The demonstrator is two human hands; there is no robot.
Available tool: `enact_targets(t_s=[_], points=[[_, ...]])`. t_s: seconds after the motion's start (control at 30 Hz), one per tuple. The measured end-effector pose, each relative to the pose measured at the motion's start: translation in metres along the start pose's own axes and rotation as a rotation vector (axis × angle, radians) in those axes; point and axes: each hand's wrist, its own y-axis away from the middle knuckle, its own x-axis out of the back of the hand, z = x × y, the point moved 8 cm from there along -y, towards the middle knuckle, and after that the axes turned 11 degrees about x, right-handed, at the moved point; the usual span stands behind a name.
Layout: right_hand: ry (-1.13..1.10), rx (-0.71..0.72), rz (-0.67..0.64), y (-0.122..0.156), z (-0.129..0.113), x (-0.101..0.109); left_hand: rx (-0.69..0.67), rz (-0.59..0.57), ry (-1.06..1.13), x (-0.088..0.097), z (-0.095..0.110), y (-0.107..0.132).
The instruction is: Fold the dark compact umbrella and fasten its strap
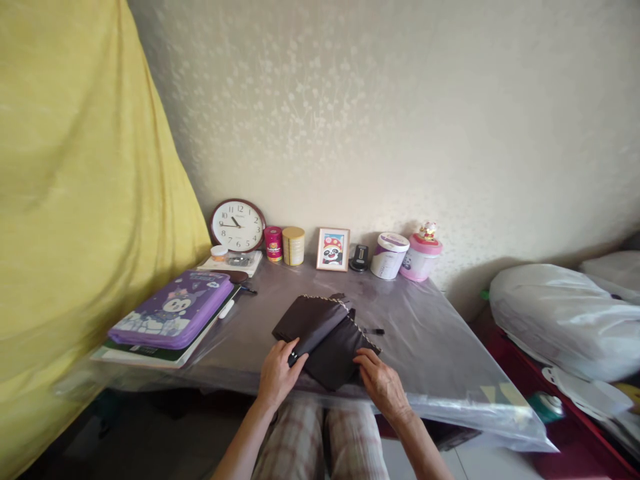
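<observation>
Umbrella [325, 330] gripped by left hand [277, 375]; right hand [383, 385] flat on its fabric

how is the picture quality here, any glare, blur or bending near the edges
Head view: even daylight with only soft shadows; a pale sheen lies on the plastic table cover; the yellow curtain and white bag stretch and smear toward the edges; the left hand, right hand and dark cloth in the middle are fairly sharp.
</observation>
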Motion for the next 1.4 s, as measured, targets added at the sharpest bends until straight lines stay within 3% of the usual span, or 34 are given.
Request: enact_targets(t_s=[0.33,0.67,0.93,1.1,1.27,1.4], points=[[-0.206,-0.011,0.197,-0.015,0.001,0.017,0.006,0.001,0.022,-0.002,-0.001,-0.001],[-0.224,0.086,0.255,-0.069,-0.018,0.033,-0.012,-0.006,0.058,-0.002,-0.001,-0.001],[-0.203,0.131,0.227,-0.116,-0.026,0.019,-0.021,-0.059,0.076,0.002,0.0,-0.001],[-0.164,0.126,0.2,-0.136,-0.027,0.005,-0.052,-0.026,0.042,0.004,0.005,0.001],[-0.151,0.099,0.147,-0.147,-0.025,-0.013,-0.004,0.052,-0.029,0.0,0.001,0.0],[-0.184,0.099,0.174,-0.142,-0.03,-0.016,-0.01,0.061,-0.062,-0.001,0.001,0.0]])
